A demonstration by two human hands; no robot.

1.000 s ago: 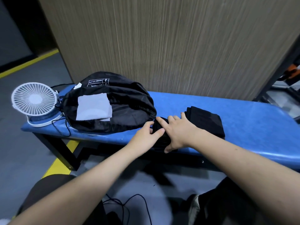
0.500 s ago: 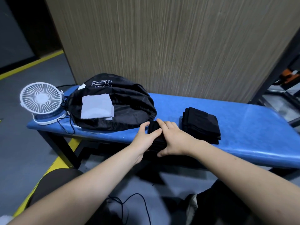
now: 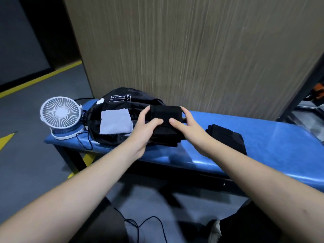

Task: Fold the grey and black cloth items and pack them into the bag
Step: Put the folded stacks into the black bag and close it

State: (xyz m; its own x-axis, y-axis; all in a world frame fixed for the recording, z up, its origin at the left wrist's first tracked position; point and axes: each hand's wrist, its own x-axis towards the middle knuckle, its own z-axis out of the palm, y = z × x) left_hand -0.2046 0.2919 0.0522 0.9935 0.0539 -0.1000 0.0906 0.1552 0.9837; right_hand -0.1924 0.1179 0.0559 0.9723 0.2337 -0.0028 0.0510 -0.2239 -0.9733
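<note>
fingers [image 3: 158,121] round folded black cloth's [image 3: 166,118] edges

On the blue tabletop [image 3: 273,137] I count one black bag [image 3: 112,137], one folded grey cloth [image 3: 115,124] lying on that bag, two folded black cloth bundles [image 3: 166,120] [image 3: 226,137] right of it, one white fan [image 3: 61,116] left of it, and two hands [image 3: 145,128] [image 3: 191,128].

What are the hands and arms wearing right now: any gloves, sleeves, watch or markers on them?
Nothing visible. The left hand and right hand are bare, with no gloves, rings or markers showing. Both forearms are uncovered from wrist to the frame edge: no sleeves, watch, straps or cables on them.
</note>
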